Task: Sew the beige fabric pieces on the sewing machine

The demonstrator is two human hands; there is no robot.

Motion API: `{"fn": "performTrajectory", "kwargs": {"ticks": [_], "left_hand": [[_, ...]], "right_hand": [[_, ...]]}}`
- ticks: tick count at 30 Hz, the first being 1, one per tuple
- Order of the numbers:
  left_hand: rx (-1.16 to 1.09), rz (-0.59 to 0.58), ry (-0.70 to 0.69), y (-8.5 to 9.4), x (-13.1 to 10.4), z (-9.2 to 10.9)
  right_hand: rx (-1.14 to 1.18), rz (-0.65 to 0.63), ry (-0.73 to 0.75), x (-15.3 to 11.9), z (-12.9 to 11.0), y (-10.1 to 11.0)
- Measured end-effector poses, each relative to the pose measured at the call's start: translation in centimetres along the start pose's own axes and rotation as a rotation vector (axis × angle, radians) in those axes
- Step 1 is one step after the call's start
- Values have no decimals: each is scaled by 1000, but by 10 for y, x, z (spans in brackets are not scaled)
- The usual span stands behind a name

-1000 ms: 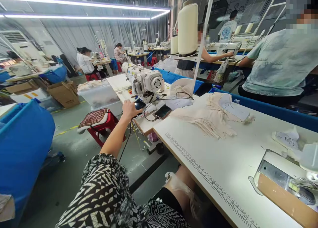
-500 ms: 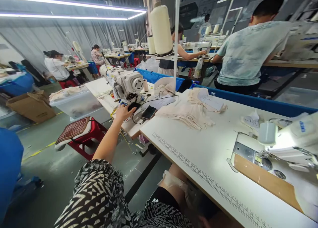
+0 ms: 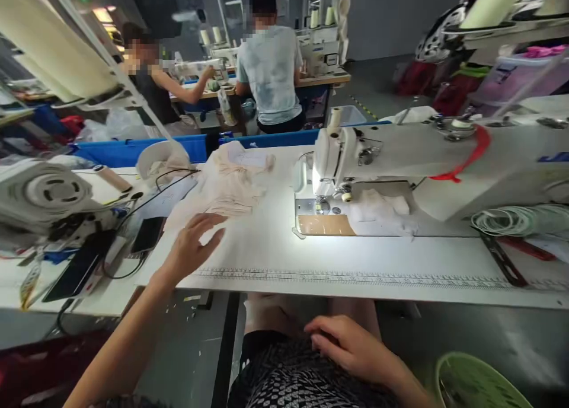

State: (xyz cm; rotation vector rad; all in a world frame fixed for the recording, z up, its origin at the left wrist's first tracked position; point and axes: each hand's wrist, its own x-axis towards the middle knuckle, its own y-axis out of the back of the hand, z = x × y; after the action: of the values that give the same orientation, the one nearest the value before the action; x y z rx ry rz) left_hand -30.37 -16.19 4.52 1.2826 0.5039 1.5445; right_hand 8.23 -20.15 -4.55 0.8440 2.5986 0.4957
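My left hand [image 3: 195, 245] is over the white sewing table [image 3: 262, 248], fingers spread and nothing in them. Its fingertips are by the near edge of a pile of cream fabric pieces [image 3: 231, 188]; whether they touch it I cannot tell. A paper with writing [image 3: 249, 158] lies on top of the pile. Below the table edge, my right hand [image 3: 347, 346] hovers at my lap, loosely bent, with a gap between its fingers and nothing visible in it. Right of the pile stands a lit sewing machine [image 3: 333, 165], with white cloth [image 3: 377, 206] beside its needle area.
At left are another machine [image 3: 53, 194], a black phone-like slab [image 3: 82, 265], a smaller phone [image 3: 149, 235] and a cable. Scissors-like black handles [image 3: 502, 257] and a coiled cord [image 3: 511, 219] lie right. A green basket [image 3: 480, 378] stands below. Two people [image 3: 271, 76] sit beyond.
My view has swung right toward the lit machine. My left hand has left the black slab by the left machine and come over beside the fabric pile. My right hand has come into view.
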Motion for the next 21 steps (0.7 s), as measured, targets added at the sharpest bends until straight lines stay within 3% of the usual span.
{"fn": "performTrajectory", "kwargs": {"ticks": [2, 4, 9, 12, 15, 18, 21], "left_hand": [[-80, -149, -54, -16, 20, 23], [-116, -242, -68, -29, 39, 30], [-88, -222, 47, -58, 76, 9], [-114, -219, -23, -80, 81, 22], [-243, -333, -285, -101, 72, 68], [-371, -423, -526, -120, 67, 122], [-387, -424, -564, -148, 85, 167]], "right_hand": [[81, 22, 49, -12, -27, 24], [77, 157, 86, -23, -34, 42], [-231, 792, 47, -27, 6, 85], [-489, 1022, 7, -15, 31, 120], [-669, 1108, -29, 2, 47, 156], [-834, 1061, -126, 19, 59, 184], [-957, 951, -238, 30, 65, 195]]}}
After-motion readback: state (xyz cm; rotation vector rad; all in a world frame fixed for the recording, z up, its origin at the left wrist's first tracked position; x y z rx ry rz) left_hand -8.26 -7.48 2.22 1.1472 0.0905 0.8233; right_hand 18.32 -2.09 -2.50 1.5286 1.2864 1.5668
